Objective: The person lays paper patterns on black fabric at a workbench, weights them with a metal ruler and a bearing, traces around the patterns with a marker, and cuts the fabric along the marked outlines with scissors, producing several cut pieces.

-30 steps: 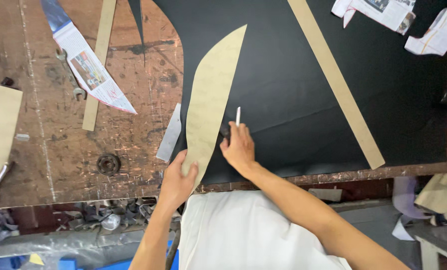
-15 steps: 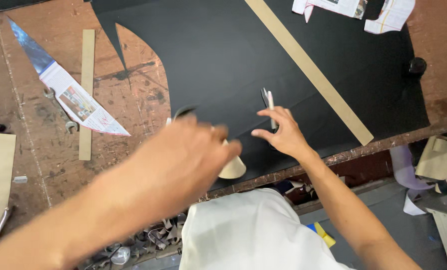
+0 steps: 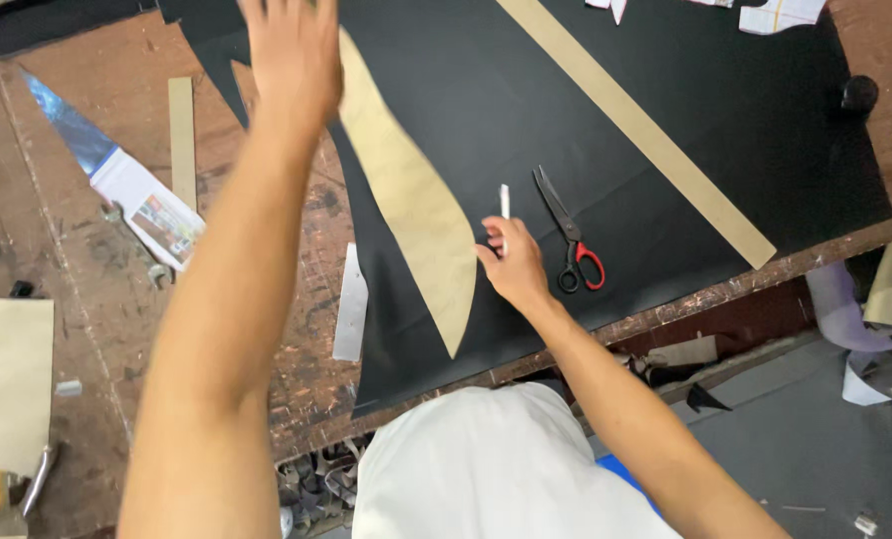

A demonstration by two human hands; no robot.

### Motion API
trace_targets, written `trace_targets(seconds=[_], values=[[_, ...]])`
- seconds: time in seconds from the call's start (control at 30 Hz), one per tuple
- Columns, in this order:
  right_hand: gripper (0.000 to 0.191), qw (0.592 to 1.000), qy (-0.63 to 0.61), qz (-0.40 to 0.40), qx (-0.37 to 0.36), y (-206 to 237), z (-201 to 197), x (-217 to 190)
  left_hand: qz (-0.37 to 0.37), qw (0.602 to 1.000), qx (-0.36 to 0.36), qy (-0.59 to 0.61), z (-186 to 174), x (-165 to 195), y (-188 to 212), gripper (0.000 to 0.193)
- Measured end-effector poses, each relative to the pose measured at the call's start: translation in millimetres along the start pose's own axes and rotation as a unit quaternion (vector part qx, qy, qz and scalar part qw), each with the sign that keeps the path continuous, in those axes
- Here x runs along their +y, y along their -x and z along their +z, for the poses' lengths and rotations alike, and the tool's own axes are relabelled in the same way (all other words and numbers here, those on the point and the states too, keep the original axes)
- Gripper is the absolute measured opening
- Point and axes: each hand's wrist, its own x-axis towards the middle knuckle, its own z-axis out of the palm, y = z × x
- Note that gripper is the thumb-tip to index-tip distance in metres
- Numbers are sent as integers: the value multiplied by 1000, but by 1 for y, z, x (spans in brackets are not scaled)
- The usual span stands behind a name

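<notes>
- Left hand (image 3: 291, 50) is stretched far up the bench, resting at the top end of a long tan card pattern piece, curved and tapering to a point (image 3: 416, 210). The fingers run out of view at the picture's upper edge, so I cannot tell whether they press flat or pinch the card.
- Pattern piece lies on a large sheet of black material (image 3: 655, 60) spread over the worn, scarred wooden bench (image 3: 296, 349). Its long axis runs from upper left, under the left hand, down to its point at lower right, near the bench's front edge.
- Right hand (image 3: 511, 265) sits just right of the pattern's lower half, fingers closed narrowly on a short white chalk stick (image 3: 505, 202) that points up and away from the person.
- The chalk is near the pattern's right edge but apart from it; the edge lies to the left of the right fingers. The right hand is the nearer one to the lower stretch of that edge, the left to the upper end.
- Black scissors with red handles (image 3: 570, 237) lie shut on the black sheet just right of the right hand, blades pointing up.
- A long straight tan card strip (image 3: 635, 125) crosses the sheet diagonally, well apart from both hands.
- Left of the sheet: a small pale grey offcut (image 3: 351, 304), a narrow tan strip (image 3: 181, 140) and a printed paper wedge (image 3: 131, 190) lie on bare wood.
</notes>
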Motion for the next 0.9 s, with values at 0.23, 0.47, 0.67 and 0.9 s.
trace_targets(seconds=[0.23,0.47,0.67,0.9], values=[[38,993,90,-62,38,38,0,27,-164,942,-81,280,67,77,218,68],[51,949,173,-236,-115,36,28,5,-155,933,-123,301,67,91,306,51],[53,950,183,-196,-160,52,46,-4,-122,955,-169,213,68,65,335,52],[58,950,173,-191,-179,83,66,-13,-237,947,-169,137,70,35,359,58]])
